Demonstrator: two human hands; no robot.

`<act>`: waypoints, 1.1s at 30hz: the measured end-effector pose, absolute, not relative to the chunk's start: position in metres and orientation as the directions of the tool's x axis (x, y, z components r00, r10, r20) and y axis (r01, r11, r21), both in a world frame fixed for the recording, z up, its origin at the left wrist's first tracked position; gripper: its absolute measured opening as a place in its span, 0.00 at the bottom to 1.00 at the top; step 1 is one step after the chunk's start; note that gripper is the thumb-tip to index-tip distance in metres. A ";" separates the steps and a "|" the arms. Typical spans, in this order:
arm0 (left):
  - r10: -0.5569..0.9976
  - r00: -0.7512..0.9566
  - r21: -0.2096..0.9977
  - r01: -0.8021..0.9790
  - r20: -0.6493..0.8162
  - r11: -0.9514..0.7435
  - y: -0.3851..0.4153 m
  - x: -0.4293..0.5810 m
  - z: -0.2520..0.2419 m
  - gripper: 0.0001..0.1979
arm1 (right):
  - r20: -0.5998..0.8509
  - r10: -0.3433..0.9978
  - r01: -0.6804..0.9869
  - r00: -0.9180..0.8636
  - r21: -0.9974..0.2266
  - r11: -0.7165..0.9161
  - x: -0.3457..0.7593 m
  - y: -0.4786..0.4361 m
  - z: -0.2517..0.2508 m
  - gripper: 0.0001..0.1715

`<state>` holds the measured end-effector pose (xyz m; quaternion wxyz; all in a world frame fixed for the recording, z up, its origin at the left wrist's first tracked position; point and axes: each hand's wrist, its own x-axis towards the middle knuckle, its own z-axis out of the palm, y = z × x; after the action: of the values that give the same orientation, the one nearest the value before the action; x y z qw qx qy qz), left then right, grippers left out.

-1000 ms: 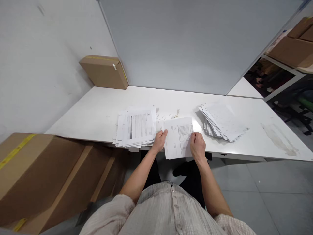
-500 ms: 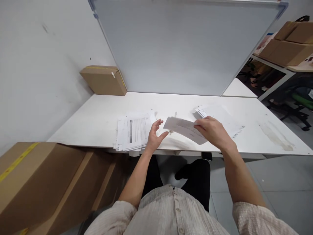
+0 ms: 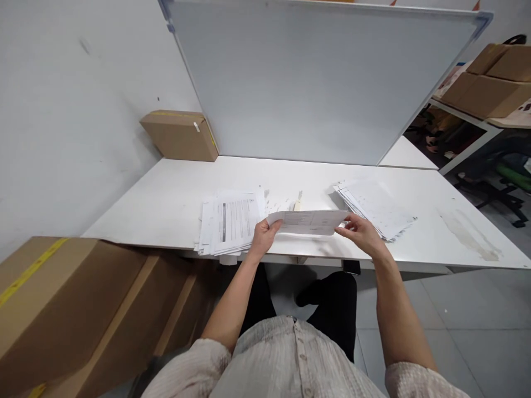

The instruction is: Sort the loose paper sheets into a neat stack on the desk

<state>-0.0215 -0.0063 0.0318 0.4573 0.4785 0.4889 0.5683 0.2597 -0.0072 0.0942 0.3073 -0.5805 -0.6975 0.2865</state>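
Note:
A printed sheet of paper (image 3: 309, 222), bent or folded, is held up just above the table's front part. My left hand (image 3: 264, 235) pinches its left end, thumb on the near face. At its right end, my right hand (image 3: 362, 233) grips the edge between thumb and fingers. A stack of printed papers (image 3: 232, 221) lies to the left, close beside my left hand. Another loose pile of papers (image 3: 377, 207) spreads out behind my right hand. Behind the held sheet, a small cream-coloured object (image 3: 297, 205) shows in part on the table.
The white table (image 3: 166, 204) backs onto a whiteboard (image 3: 315, 83). One cardboard box (image 3: 182, 137) stands at the back left corner. Larger cardboard boxes (image 3: 62, 298) sit below at the left. A brownish stain (image 3: 470, 235) marks the table's right side.
My left hand has closed on the left end of the paper, which was held by my right hand alone. The sheet now stretches between both hands, turned more level.

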 end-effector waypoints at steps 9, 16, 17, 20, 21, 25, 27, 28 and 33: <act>0.986 0.033 0.987 -0.010 0.161 -0.161 -0.006 -0.024 0.032 0.18 | 0.038 0.997 0.302 -0.061 -0.952 0.055 0.249 -0.004 0.059 0.18; 0.976 0.082 0.979 0.013 0.201 -0.202 -0.006 -0.026 0.028 0.16 | 0.020 1.000 0.299 -0.009 -0.954 0.022 0.245 -0.005 0.055 0.19; 0.977 0.079 0.979 0.011 0.200 -0.202 -0.005 -0.026 0.028 0.15 | 0.025 1.000 0.301 -0.001 -0.953 0.024 0.245 -0.004 0.056 0.19; 0.978 0.093 0.982 0.000 0.188 -0.189 -0.003 -0.027 0.028 0.17 | 0.029 0.999 0.329 0.018 -0.944 0.021 0.245 -0.004 0.057 0.21; 0.979 0.103 0.984 0.004 0.176 -0.177 -0.002 -0.027 0.026 0.17 | 0.020 1.000 0.350 0.020 -0.937 0.011 0.245 -0.004 0.057 0.21; 0.986 0.111 0.991 0.045 0.122 -0.128 -0.001 -0.028 0.019 0.21 | 0.006 1.000 0.382 0.008 -0.924 0.002 0.244 -0.005 0.054 0.22; 0.989 0.110 0.992 0.069 0.101 -0.109 0.000 -0.028 0.017 0.21 | 0.018 1.000 0.376 0.008 -0.926 0.014 0.245 -0.005 0.051 0.22; 0.990 0.109 0.991 0.085 0.091 -0.100 0.000 -0.028 0.017 0.21 | 0.021 1.000 0.382 0.003 -0.924 0.018 0.246 -0.004 0.050 0.22; 0.991 0.072 0.974 0.188 0.112 -0.123 -0.001 -0.030 0.037 0.19 | 0.135 0.991 0.524 -0.006 -0.844 0.118 0.258 -0.011 0.069 0.20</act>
<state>-0.0303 -0.0006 0.0365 0.4342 0.5897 0.4997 0.4627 0.2584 -0.0106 0.0689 0.3848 -0.5905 -0.6411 0.3035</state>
